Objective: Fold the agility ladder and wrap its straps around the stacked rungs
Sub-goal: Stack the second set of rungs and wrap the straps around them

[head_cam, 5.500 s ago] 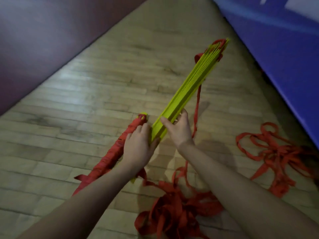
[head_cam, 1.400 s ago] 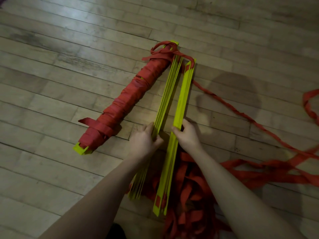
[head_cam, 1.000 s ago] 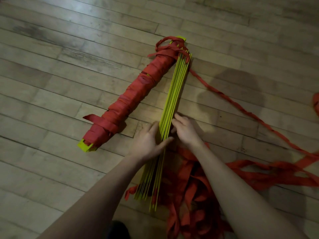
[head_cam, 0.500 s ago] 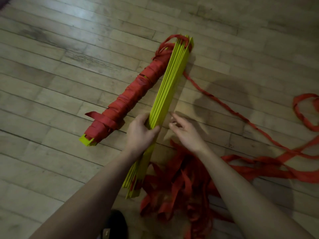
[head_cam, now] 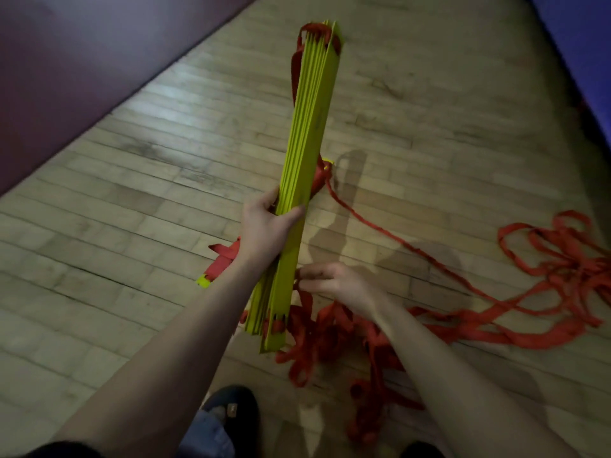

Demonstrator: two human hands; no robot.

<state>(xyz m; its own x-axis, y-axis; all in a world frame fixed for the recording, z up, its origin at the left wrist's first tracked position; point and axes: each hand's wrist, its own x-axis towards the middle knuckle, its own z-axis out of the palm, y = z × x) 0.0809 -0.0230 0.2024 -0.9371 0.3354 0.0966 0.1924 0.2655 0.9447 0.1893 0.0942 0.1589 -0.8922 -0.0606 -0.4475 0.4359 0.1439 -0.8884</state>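
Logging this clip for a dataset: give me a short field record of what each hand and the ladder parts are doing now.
left hand: grips stack of yellow flat plastic rungs, lifted off floor
right hand: at stack's lower part, by loose red webbing straps; grip unclear
straps: unwrapped, trailing over wooden plank floor
second bundle: red-wrapped, on floor behind left wrist

Bare forearms [head_cam: 185, 342], no sleeves; blue jeans [head_cam: 206, 438]; dark shoes [head_cam: 231, 406]
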